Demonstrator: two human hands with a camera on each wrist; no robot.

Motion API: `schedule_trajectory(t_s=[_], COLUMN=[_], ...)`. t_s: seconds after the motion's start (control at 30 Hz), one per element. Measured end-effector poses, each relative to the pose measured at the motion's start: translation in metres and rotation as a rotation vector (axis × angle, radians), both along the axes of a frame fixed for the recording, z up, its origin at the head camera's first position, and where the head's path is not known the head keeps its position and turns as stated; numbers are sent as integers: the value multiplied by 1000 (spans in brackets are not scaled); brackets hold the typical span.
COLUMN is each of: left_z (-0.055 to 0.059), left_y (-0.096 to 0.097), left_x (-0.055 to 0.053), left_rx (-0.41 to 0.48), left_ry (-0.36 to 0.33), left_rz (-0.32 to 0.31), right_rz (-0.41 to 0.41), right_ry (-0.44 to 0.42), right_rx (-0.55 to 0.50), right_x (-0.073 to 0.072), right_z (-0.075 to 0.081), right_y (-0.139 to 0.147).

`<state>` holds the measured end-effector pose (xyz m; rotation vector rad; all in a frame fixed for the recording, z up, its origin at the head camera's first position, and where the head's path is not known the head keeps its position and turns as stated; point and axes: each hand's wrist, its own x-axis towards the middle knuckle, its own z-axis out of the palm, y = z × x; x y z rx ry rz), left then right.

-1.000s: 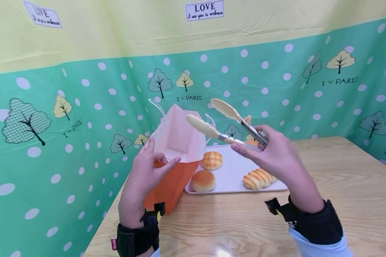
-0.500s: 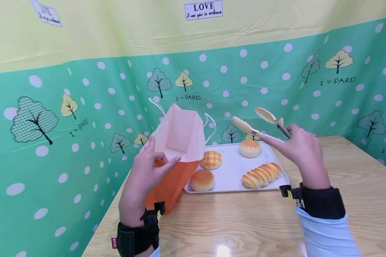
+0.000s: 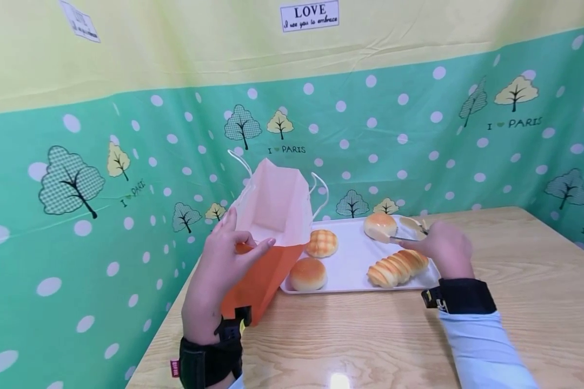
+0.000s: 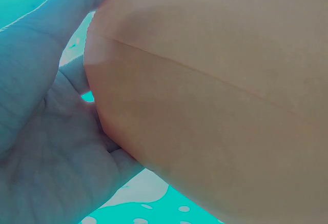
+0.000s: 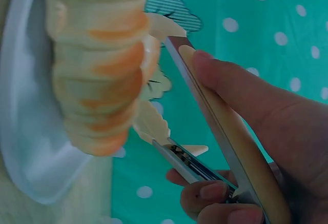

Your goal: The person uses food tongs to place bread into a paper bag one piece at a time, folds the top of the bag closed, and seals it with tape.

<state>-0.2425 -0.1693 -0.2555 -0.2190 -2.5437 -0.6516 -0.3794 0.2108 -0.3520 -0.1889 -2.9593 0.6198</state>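
Observation:
In the head view my left hand [image 3: 211,270] pinches the rim of an orange paper bag [image 3: 260,275], its pale inside facing up and toward me. The left wrist view shows the bag's side [image 4: 205,106] filling most of the frame beside the thumb and palm. My right hand [image 3: 445,248] holds metal tongs with cream tips [image 3: 379,234], spread on either side of a round glazed bun [image 3: 379,220] at the tray's back right. In the right wrist view, thumb and fingers hold the tongs [image 5: 218,116] from both sides; a ridged bread roll [image 5: 100,75] partly hides the bun.
A white tray [image 3: 347,270] lies on the wooden table [image 3: 360,335]. On it also sit a checked bun [image 3: 322,243], a browned round bun [image 3: 308,274] and the ridged roll [image 3: 399,267]. A green and yellow curtain [image 3: 394,129] hangs behind and along the left.
My right hand has moved right, then down with the tongs, from in front of the bag to the glazed bun at the back. The left hand and bag hold their place.

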Motion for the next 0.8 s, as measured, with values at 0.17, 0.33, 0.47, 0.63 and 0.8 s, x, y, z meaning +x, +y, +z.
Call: schedule_trajectory(t_s=[0.17, 0.33, 0.47, 0.63, 0.8], left_z=[0, 1, 1, 1, 1], left_y=[-1, -2, -3, -4, -6], left_x=[-2, -3, -3, -5, -6], left_rx=[1, 5, 7, 9, 15], left_ry=[4, 5, 0, -3, -2], left_rz=[-6, -8, -9, -10, -15], right_rz=[-8, -2, -7, -7, 24], right_ry=[0, -26, -21, -7, 22], right_rx=[-14, 4, 16, 9, 11], right_x=[-5, -10, -12, -11, -6], right_z=[-8, -13, -15, -12, -1], right_y=[-4, -5, -6, -5, -2])
